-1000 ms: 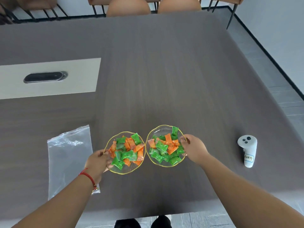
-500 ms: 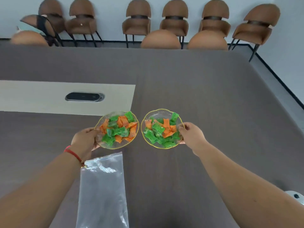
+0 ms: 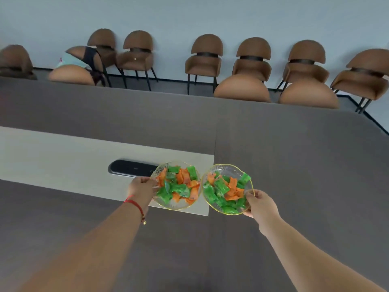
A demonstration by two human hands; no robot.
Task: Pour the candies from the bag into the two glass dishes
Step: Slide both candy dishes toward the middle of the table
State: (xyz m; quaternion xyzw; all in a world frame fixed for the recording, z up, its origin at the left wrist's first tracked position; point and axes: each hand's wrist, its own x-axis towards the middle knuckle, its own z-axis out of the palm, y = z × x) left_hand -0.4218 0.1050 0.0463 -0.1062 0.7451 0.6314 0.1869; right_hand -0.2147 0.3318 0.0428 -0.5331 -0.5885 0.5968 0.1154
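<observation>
A grey wall (image 3: 210, 15) fills the top of the view. Below it, a wide dark counter (image 3: 294, 161) runs across the frame, with a pale inset panel (image 3: 63, 159) on its left half. A row of brown chairs (image 3: 205, 57) stands along the wall, well apart from the counter; the rounded backs of nearer chairs (image 3: 242, 88) show just over the counter's far edge. A dark oval plate (image 3: 130, 167) is set into the pale panel.

Two bare forearms reach forward from the bottom of the view. The left hand (image 3: 141, 189) grips the left edge of the left dish (image 3: 168, 204), thumb over the rim; a red cord (image 3: 134, 204) circles that wrist. The right hand (image 3: 261, 204) clasps the lower right edge of the right dish (image 3: 226, 168), thumb on the rim and fingers underneath. The dishes are clear glass with thin gold rims, side by side, their rims nearly touching. The left one is over the near right corner of the pale panel, the right one over the dark counter just beyond it. Whether either rests on the counter or is held just above it cannot be told. The right dish looks tipped a little.

Both dishes are heaped with green and orange wrapped candies (image 3: 179, 186), so the candies are in the dishes.
</observation>
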